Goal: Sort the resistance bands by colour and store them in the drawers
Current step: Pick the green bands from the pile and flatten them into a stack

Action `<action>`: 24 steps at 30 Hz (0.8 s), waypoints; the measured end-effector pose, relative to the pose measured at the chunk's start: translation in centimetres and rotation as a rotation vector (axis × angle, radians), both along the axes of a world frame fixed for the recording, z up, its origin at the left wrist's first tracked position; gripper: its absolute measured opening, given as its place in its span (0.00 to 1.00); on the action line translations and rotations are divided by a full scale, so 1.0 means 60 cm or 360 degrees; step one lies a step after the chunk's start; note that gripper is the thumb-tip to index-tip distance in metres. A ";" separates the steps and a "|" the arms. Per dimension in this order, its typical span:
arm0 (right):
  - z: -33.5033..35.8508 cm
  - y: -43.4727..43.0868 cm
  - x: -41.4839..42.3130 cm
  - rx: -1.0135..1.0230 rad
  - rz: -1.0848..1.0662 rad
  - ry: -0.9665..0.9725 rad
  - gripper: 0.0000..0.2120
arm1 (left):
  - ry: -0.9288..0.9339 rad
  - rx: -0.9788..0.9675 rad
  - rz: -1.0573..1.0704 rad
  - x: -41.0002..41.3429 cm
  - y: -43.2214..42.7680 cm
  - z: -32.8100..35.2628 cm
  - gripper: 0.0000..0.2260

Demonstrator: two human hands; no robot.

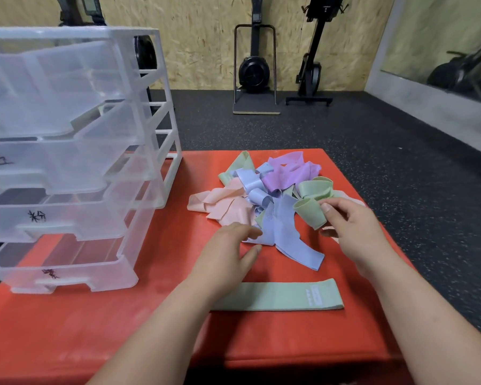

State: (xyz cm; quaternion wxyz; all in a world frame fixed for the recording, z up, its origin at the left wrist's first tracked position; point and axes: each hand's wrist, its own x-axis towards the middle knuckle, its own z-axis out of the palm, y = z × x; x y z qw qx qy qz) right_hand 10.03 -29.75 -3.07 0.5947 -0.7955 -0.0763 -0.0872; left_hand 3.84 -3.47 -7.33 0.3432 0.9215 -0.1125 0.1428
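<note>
A person's right hand [350, 226] pinches a looped green band [308, 213] between thumb and fingers at the right side of a tangled pile of resistance bands [272, 201] on a red bench [95, 329]. The left hand [228, 245] lies relaxed with fingers loosely spread, grasping nothing, its tips at the near edge of a blue band [289, 237]. Peach bands [222, 204] spill to the left of the pile, and purple bands [286, 173] sit at the back.

One flat green band [275, 298] lies apart from the pile, nearer the person, between the two forearms. It carries a small white label [314, 294] whose print is too fine to read.

A clear plastic drawer unit [139, 168] stands on the bench's left side with its drawers pulled partly out. Three drawer fronts bear black handwritten marks [36, 216] that cannot be read.

The pile sits close to the bench's far edge, and the right hand is near its right edge, beyond which lies dark speckled floor [372, 140]. Bare red surface stretches in front of the drawers and along the near edge. Black gym machines [254, 65] stand against the chipboard wall behind
</note>
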 end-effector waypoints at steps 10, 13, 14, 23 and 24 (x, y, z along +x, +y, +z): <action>0.011 0.019 -0.059 -0.0670 0.0416 -0.0420 0.10 | -0.0075 -0.0376 -0.0090 -0.016 -0.077 0.044 0.13; 0.002 0.025 -0.062 -0.0569 0.0395 -0.0367 0.15 | -0.0030 -0.0484 -0.0017 -0.009 -0.078 0.043 0.05; -0.002 0.025 -0.061 -0.0557 0.0385 -0.0321 0.18 | 0.0009 -0.0574 0.0015 -0.006 -0.077 0.042 0.04; -0.007 0.039 -0.037 -0.0542 0.0429 -0.0366 0.06 | 0.0020 -0.0798 0.0008 0.009 -0.048 0.040 0.10; -0.007 0.044 -0.036 -0.0615 0.0452 -0.0417 0.06 | 0.0020 -0.0743 -0.0023 0.009 -0.046 0.040 0.09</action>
